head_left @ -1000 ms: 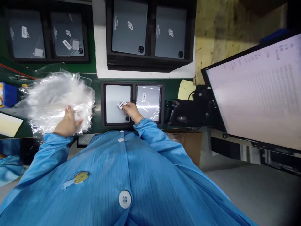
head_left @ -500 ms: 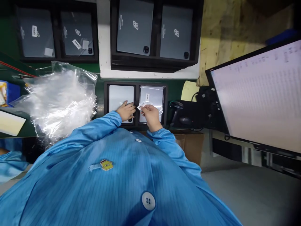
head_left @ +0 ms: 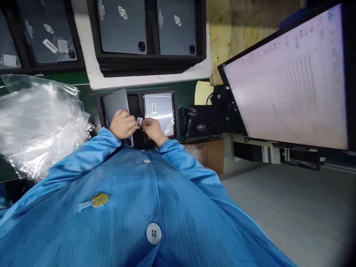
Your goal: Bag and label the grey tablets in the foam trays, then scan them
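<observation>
The tilted tablet was gripped near its raised right edge by the left hand, its main face spread toward eleven o'clock from that hand, in the left compartment of the black tray. A white label was pinched by the right hand, at its ten o'clock. A wrapped tablet was seen at one o'clock from the right hand.
</observation>
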Demonstrator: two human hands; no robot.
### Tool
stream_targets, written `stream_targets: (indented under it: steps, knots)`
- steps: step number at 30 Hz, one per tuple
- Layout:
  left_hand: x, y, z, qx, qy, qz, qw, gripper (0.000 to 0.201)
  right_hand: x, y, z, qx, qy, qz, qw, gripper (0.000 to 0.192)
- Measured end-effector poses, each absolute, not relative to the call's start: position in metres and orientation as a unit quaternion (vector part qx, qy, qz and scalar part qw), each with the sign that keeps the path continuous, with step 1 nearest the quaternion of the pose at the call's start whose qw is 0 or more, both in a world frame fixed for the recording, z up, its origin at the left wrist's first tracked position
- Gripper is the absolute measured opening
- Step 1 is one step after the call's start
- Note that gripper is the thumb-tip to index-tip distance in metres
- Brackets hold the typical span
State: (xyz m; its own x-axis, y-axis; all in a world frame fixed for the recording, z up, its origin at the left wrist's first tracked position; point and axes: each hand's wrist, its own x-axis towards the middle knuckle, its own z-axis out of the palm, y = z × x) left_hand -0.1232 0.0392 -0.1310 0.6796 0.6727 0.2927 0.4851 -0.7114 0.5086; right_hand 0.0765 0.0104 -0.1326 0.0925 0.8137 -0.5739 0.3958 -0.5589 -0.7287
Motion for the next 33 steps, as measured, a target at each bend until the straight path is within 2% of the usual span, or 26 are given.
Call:
stream_targets:
  steps: [4, 7, 9, 13, 15, 19, 24, 27, 30, 33]
  knots:
    - [-0.154, 0.028, -0.116, 0.864, 0.335, 0.351, 0.136, 0.044, 0.050, 0.021, -0.138, -0.685, -0.551, 0.461, 0.122, 0.011]
    - [-0.159, 0.018, -0.114, 0.840, 0.359, 0.393, 0.101, 0.046, 0.058, 0.024, -0.133, -0.688, -0.591, 0.399, 0.135, 0.009]
    - [-0.156, 0.012, -0.120, 0.838, 0.392, 0.353, 0.140, 0.049, 0.075, 0.021, -0.125, -0.681, -0.592, 0.390, 0.186, 0.007]
    - [-0.139, 0.001, -0.140, 0.855, 0.404, 0.153, 0.286, 0.047, 0.122, 0.002, -0.110, -0.673, -0.555, 0.408, 0.272, 0.010]
    - [-0.128, -0.005, -0.147, 0.847, 0.413, 0.082, 0.325, 0.049, 0.145, -0.009, -0.105, -0.681, -0.523, 0.422, 0.292, 0.013]
    - [-0.089, -0.008, -0.148, 0.807, 0.491, 0.087, 0.315, 0.043, 0.186, -0.031, -0.103, -0.693, -0.463, 0.447, 0.325, 0.022]
    - [0.015, 0.000, -0.138, 0.846, 0.431, 0.033, 0.312, 0.035, 0.221, -0.047, -0.103, -0.712, -0.404, 0.461, 0.344, 0.029]
    - [0.074, 0.004, -0.138, 0.861, 0.424, -0.033, 0.280, 0.046, 0.237, -0.049, -0.103, -0.708, -0.412, 0.464, 0.339, 0.031]
    - [0.101, 0.007, -0.141, 0.877, 0.401, -0.080, 0.252, 0.052, 0.251, -0.046, -0.101, -0.696, -0.427, 0.469, 0.335, 0.033]
    - [0.094, 0.008, -0.146, 0.873, 0.396, -0.078, 0.274, 0.032, 0.262, -0.039, -0.101, -0.695, -0.424, 0.479, 0.329, 0.031]
